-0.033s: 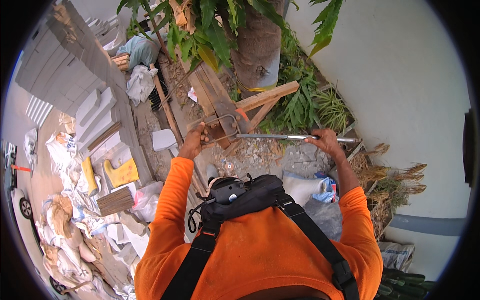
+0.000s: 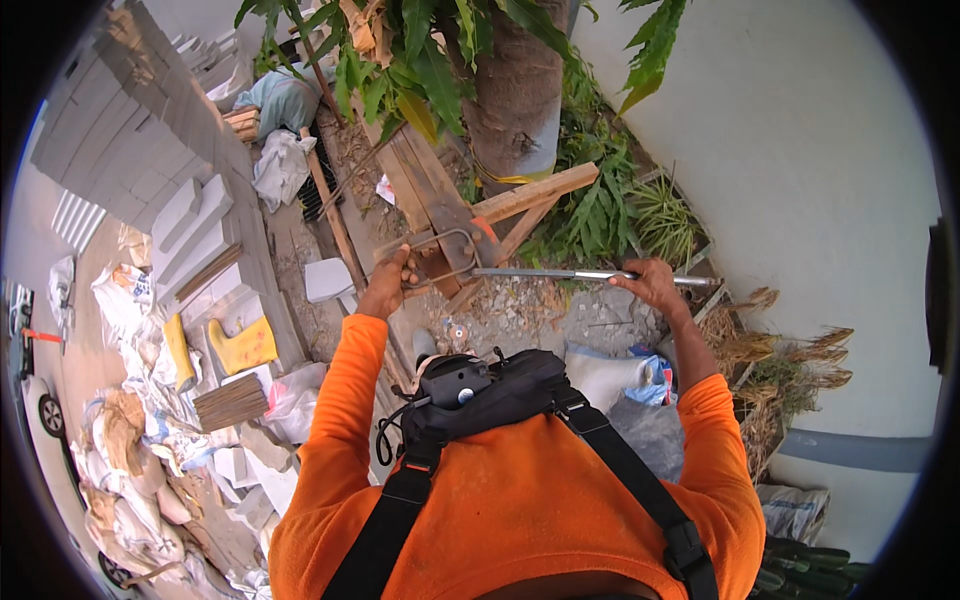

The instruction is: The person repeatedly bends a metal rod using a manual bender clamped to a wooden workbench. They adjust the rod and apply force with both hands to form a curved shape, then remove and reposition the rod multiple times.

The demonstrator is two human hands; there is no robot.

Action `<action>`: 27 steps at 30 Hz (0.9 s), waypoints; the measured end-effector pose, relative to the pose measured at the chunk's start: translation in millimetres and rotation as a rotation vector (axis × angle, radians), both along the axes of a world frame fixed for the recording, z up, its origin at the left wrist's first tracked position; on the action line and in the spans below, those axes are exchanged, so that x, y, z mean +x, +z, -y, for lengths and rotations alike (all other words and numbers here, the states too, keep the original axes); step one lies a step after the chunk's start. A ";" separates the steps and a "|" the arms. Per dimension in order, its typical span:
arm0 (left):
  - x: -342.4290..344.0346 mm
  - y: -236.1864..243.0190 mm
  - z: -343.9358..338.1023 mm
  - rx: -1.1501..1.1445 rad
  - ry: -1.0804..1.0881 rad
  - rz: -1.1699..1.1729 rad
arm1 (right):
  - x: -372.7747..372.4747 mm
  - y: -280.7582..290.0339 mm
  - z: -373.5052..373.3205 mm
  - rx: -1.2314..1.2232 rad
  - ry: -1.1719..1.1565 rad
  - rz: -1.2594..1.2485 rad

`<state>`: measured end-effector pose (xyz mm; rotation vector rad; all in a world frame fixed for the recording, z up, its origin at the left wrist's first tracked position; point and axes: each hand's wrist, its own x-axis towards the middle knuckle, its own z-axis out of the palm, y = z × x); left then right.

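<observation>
The left hand (image 2: 388,285) pinched a bent metal rod (image 2: 475,250) between its fingers at the near end of the counter (image 2: 425,180), apparently to steady it. The right hand (image 2: 652,283) wrapped its fingers around a long metal bar (image 2: 545,273), well apart from the rod, presumably for leverage; the bar's tip appeared to meet the rod.

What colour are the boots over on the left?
The boots are yellow, seen best in the head view.
</observation>
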<state>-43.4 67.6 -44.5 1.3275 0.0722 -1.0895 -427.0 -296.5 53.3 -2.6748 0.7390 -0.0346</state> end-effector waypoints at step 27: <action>32.9 -7.8 -2.6 -0.109 -0.270 -0.055 | -35.6 -46.6 -131.9 -0.030 -0.538 0.058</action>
